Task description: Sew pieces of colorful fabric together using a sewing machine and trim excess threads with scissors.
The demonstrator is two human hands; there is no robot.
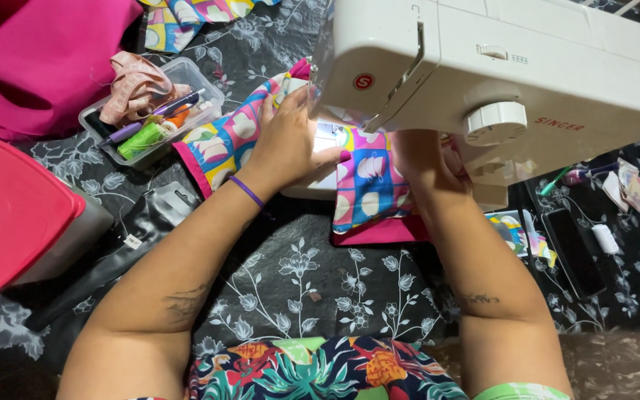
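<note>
A patchwork cloth [368, 181] of pink, blue and yellow squares is spread under the head of a white sewing machine [498, 67], near the middle of a table covered with a black flowered tablecloth [298, 281]. Part of the cloth is draped over the near side of the machine bed and hangs toward the near edge of the table; another part is stretched out leftward toward the far left corner. The left hand [287, 144] is laid flat on the cloth just left of the needle area, its fingers spread slightly and pressed down onto the fabric. A purple band [246, 191] is worn at that wrist. The right hand [420, 152] is set on the cloth below the machine's head; its fingers are hidden by the machine, so it cannot be told how they are held.

A clear plastic box [187, 74] with a rolled measuring tape [135, 85], pens and green thread is placed just beside the cloth's left end. A red-lidded container [12, 211] is seen at the left edge, and pink fabric [38, 52] is heaped in the far left corner. A dark phone [575, 252] is laid toward the right edge, near a small white spool [605, 238].
</note>
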